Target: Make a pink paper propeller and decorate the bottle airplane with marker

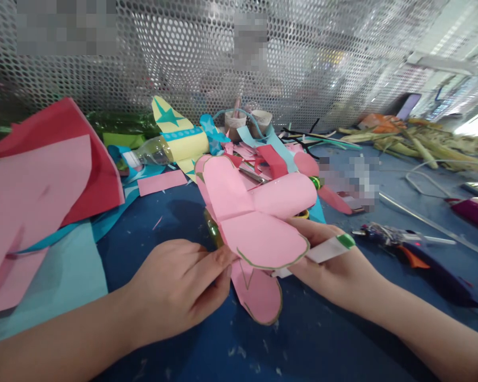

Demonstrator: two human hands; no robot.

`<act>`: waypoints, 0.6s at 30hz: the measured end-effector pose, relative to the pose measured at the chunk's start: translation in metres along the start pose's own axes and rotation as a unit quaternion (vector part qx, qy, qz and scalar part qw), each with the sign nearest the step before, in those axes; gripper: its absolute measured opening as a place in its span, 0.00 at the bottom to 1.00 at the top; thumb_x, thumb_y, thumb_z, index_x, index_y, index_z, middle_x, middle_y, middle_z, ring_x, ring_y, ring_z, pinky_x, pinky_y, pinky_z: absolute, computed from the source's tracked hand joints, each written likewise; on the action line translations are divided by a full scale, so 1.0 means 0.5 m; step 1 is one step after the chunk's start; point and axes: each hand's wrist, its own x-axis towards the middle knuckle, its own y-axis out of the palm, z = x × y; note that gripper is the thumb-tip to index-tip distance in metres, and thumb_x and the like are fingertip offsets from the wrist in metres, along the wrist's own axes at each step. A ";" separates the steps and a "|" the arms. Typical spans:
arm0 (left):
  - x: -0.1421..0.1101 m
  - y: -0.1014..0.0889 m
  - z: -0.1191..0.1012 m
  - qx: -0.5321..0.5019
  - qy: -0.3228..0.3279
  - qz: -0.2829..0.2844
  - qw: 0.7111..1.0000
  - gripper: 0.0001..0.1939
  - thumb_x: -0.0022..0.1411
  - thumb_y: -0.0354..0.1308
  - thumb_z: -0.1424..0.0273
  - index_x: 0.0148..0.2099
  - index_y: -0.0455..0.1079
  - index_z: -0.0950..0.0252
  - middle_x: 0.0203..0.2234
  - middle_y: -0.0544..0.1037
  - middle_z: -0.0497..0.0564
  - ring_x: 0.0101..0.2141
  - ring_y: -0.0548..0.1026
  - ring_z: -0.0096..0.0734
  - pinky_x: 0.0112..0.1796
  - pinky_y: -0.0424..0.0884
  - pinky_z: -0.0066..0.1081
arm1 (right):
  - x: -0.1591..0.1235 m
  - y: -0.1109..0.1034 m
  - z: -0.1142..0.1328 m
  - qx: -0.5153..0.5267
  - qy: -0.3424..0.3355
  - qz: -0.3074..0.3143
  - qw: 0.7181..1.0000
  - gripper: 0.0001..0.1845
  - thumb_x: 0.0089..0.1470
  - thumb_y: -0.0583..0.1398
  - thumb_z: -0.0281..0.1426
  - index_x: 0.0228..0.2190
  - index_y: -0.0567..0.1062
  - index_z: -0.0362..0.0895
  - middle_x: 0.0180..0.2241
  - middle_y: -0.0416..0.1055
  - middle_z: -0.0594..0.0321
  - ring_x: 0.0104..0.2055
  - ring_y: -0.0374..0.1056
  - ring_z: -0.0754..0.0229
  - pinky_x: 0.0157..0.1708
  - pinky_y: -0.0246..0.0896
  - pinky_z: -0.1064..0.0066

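Observation:
A pink paper airplane (274, 236) with rounded, green-edged wings and a rolled body is held up over the blue table. At its near left edge my left hand (179, 286) is closed, thumb and fingers pinching the pink paper. My right hand (334, 265) supports it from the right, its fingers partly hidden under the wing. A white strip with a green end (329, 249) sticks out across my right hand. Green bottle plastic shows behind the wing's left side. Beyond stands a yellow and blue paper airplane (187, 143) built on a clear bottle.
Pink and red paper sheets (35, 180) and light blue paper (69, 265) cover the left side. A dark blue glue gun (434, 270) lies at right, near a purple object (472, 215). Paper scraps, two small cups (235, 127) and dry husks (426, 143) sit along the metal mesh (175, 58).

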 end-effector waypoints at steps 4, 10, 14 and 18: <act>0.004 -0.002 -0.002 -0.009 0.000 -0.007 1.000 0.08 0.66 0.47 0.76 0.35 0.65 0.64 0.13 0.66 0.42 0.15 0.61 0.30 0.19 0.53 0.33 | 0.002 0.003 -0.005 0.025 -0.005 0.016 1.000 0.09 0.48 0.60 0.28 0.20 0.66 0.47 0.16 0.63 0.68 0.26 0.69 0.57 0.24 0.67 0.70; 0.009 -0.002 -0.003 -0.016 0.002 -0.013 1.000 0.11 0.66 0.46 0.76 0.31 0.64 0.63 0.13 0.66 0.42 0.15 0.62 0.28 0.20 0.53 0.32 | 0.003 0.009 -0.012 0.037 -0.009 0.025 0.999 0.10 0.48 0.60 0.27 0.20 0.65 0.47 0.17 0.64 0.67 0.28 0.69 0.56 0.26 0.68 0.69; 0.006 0.000 -0.001 -0.015 0.008 -0.009 1.000 0.10 0.66 0.46 0.77 0.32 0.64 0.64 0.14 0.66 0.43 0.15 0.62 0.29 0.19 0.54 0.32 | 0.004 0.015 -0.009 0.042 -0.008 0.028 0.999 0.11 0.48 0.60 0.27 0.19 0.64 0.47 0.17 0.64 0.68 0.28 0.69 0.57 0.26 0.68 0.70; 0.003 0.002 0.001 -0.008 0.010 -0.012 1.000 0.07 0.65 0.47 0.77 0.40 0.67 0.68 0.15 0.68 0.43 0.16 0.63 0.30 0.20 0.55 0.32 | 0.006 0.022 -0.005 0.036 -0.019 0.023 0.999 0.10 0.48 0.58 0.27 0.19 0.63 0.47 0.17 0.64 0.68 0.26 0.67 0.59 0.26 0.66 0.71</act>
